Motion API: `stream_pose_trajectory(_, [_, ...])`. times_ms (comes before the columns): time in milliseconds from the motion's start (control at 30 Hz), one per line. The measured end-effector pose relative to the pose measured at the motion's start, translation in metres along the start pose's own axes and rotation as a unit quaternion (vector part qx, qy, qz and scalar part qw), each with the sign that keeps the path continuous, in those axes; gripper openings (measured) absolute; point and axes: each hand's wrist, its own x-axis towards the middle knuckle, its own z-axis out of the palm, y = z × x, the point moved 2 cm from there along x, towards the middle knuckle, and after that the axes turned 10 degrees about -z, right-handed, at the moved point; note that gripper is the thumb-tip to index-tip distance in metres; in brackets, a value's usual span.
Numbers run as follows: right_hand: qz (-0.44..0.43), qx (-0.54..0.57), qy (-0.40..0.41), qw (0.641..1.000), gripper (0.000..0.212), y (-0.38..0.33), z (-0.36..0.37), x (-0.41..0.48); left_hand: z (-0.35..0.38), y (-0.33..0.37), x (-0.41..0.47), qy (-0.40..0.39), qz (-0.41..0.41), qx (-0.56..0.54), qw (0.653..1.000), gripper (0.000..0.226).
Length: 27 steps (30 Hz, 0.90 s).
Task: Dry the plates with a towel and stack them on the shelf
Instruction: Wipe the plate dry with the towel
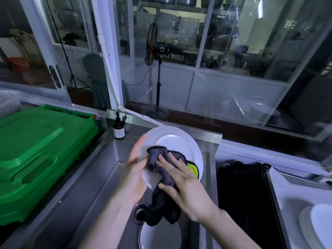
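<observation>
A white plate (pixel 177 141) is held tilted above the steel sink (pixel 100 169). My left hand (pixel 135 169) grips its left rim, thumb side toward me. My right hand (pixel 181 184) presses a dark grey towel (pixel 161 177) with a yellow-green patch against the plate's face, fingers spread and thumb around the cloth. The towel's tail hangs down over the drain. Another white plate (pixel 159 236) lies in the sink bottom below. A stack of white plates (pixel 316 229) sits on a tray at the lower right.
A green plastic crate lid (pixel 39 150) lies left of the sink. A brown pump bottle (pixel 119 128) stands at the sink's back corner. A black bag (pixel 240 194) sits right of the sink. Glass partitions and a standing fan (pixel 154 56) are behind.
</observation>
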Motion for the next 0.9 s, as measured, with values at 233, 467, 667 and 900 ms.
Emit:
stream_pose_trajectory(233, [0.047, -0.012, 0.032, 0.998, 0.058, 0.032, -0.025, 0.049, 0.004, -0.008, -0.008, -0.039, 0.002, 0.072, 0.997, 0.066])
stream_pose_trajectory(467, [0.12, -0.029, 0.082, 0.989, 0.055, 0.049, -0.034, 0.042, -0.008, -0.005, -0.004, 0.028, 0.036, 0.092, 0.995, 0.063])
stream_pose_trajectory(667, [0.168, 0.08, 0.186, 0.965, 0.047, 0.039, -0.022, -0.007, -0.017, 0.001, -0.001, 0.06, 0.033, 0.033, 0.997, 0.064])
stream_pose_trajectory(900, [-0.021, -0.101, 0.128, 0.986, 0.056, -0.006, 0.023, -0.031, -0.002, 0.012, 0.012, 0.078, 0.048, -0.003, 0.996, 0.047])
